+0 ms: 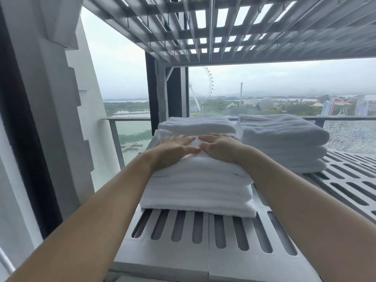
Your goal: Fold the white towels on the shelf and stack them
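A stack of folded white towels (pixel 198 192) sits on the slotted grey shelf (pixel 203 231) in front of me. My left hand (pixel 173 147) and my right hand (pixel 220 146) lie flat, palms down, side by side on the stack's top towel, fingers pointing away from me and fingertips almost meeting. Neither hand grips anything. Behind this stack lies another folded white towel pile (pixel 195 125). A third stack of folded towels (pixel 282 142) stands at the back right.
A slatted upper shelf (pixel 223 27) hangs low overhead. A dark shelf post (pixel 162 92) rises behind the towels. A white wall and window frame (pixel 50 98) close off the left. Beyond is a window onto a landscape.
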The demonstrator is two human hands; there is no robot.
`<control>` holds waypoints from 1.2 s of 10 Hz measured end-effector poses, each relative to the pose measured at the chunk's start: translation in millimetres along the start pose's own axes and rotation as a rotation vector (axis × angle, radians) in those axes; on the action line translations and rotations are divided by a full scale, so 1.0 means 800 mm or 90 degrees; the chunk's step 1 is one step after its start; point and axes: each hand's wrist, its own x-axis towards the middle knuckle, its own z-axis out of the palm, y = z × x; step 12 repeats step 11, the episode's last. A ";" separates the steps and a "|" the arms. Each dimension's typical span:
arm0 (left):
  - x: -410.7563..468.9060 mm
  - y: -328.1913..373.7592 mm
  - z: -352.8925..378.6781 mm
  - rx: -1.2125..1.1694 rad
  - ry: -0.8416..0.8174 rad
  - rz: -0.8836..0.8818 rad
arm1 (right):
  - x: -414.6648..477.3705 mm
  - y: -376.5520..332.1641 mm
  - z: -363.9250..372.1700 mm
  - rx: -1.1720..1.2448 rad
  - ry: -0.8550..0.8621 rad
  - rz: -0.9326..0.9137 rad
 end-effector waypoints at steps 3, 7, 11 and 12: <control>-0.034 0.023 -0.001 -0.007 0.194 0.022 | -0.038 -0.005 -0.012 0.182 0.252 0.033; -0.114 0.062 0.032 0.221 0.214 0.010 | -0.149 0.006 -0.031 0.088 0.169 -0.122; -0.230 0.231 0.083 0.280 0.384 0.082 | -0.335 0.062 -0.089 0.014 0.304 -0.174; -0.230 0.231 0.083 0.280 0.384 0.082 | -0.335 0.062 -0.089 0.014 0.304 -0.174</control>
